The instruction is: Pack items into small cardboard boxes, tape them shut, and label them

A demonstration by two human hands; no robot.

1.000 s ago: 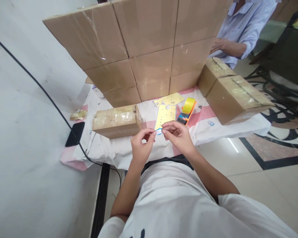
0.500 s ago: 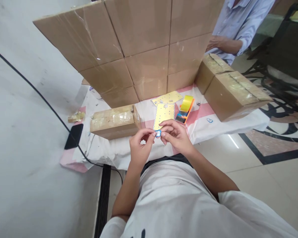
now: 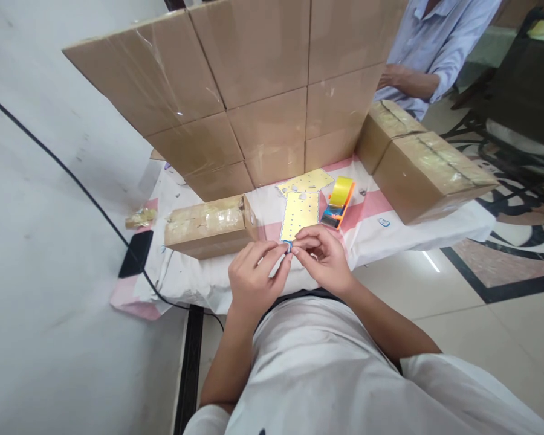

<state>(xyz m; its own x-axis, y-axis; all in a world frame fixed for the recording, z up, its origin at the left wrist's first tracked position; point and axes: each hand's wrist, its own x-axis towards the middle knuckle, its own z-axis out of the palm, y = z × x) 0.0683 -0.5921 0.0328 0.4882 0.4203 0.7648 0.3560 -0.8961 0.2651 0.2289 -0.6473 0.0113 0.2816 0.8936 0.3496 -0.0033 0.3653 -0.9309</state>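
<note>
My left hand and my right hand meet above the table's near edge. Between their fingertips they pinch a small blue-edged piece, mostly covered by the fingers; its exact kind is too small to tell. Just beyond lies a yellow dotted sheet with a scalloped edge, and a second yellow dotted sheet lies partly behind it, with small pale scraps on them. To their right is a tape dispenser with a yellow roll and an orange frame. Another small white piece with a blue outline rests farther right.
A tall cardboard wall stands across the table's back. A taped box sits left and two larger boxes right. A black phone lies at the left, crossed by a cable. Behind the wall is another person's sleeve.
My left hand has turned over the small piece, its back now facing up. The piece shows less of its white face and looks tilted or folded between the fingers.
</note>
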